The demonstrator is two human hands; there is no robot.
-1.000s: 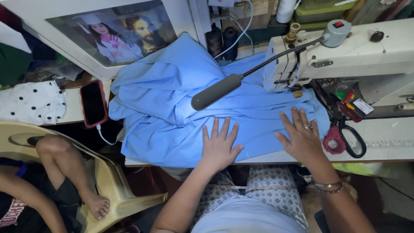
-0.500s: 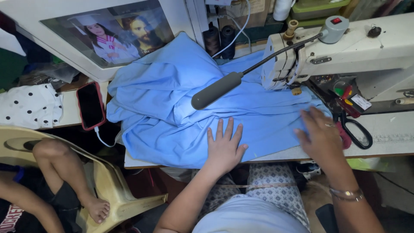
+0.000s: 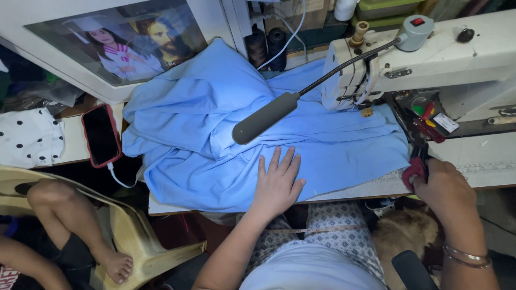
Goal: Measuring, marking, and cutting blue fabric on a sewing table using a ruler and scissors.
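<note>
Cramped sewing station, white table [image 3: 478, 161] edge bare at right. Blue fabric [image 3: 215, 134] is heaped left of sewing machine [image 3: 430, 59], under gooseneck lamp [image 3: 266, 118]. Left hand [image 3: 277, 182] is laid flat on fabric, fingers apart. Right hand [image 3: 443, 188] is clamped on red-handled scissors [image 3: 416, 166] below machine. Fabric judged soft, light, prone to sliding; best pinned flat nr hem.

Head camera, steep downward view, close above table [image 3: 484, 156]
</note>
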